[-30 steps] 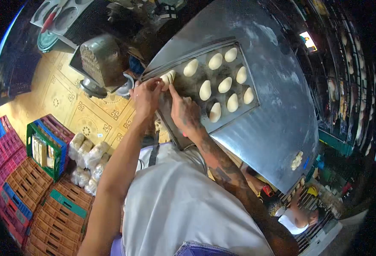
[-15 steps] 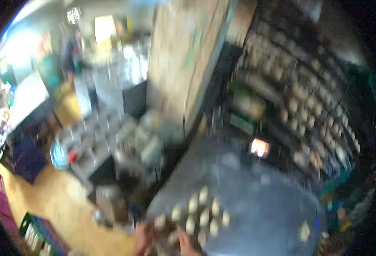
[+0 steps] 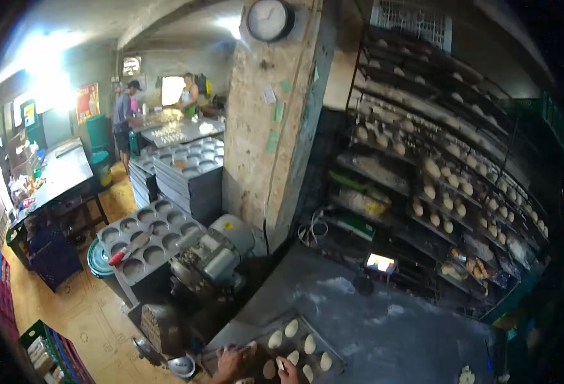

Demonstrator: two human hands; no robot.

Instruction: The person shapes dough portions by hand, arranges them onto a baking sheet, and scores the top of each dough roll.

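Several pale oval dough pieces (image 3: 293, 328) lie in spaced rows on a dark flat tray (image 3: 338, 366) at the bottom of the head view. My left hand (image 3: 233, 363) is at the tray's left side, fingers bent around a dough piece (image 3: 252, 346) that peeks out at the fingertips. To its right, my right hand (image 3: 287, 372) pinches a small pale dough piece (image 3: 280, 365) between thumb and fingers, low over the tray. The frame's lower edge cuts off both wrists.
The tray rests on a flour-dusted dark table (image 3: 384, 333). A lit screen (image 3: 380, 262) stands at its back, before racks of dough (image 3: 448, 185). Left are a motorised machine (image 3: 215, 253), a cupped pan (image 3: 147, 233) and a pillar (image 3: 263, 115). Two people (image 3: 123, 118) stand far behind.
The view was smeared by motion and is now sharp. It has tilted, so the tray and both hands sit lower in the frame. Both hands stay by the dough pieces.
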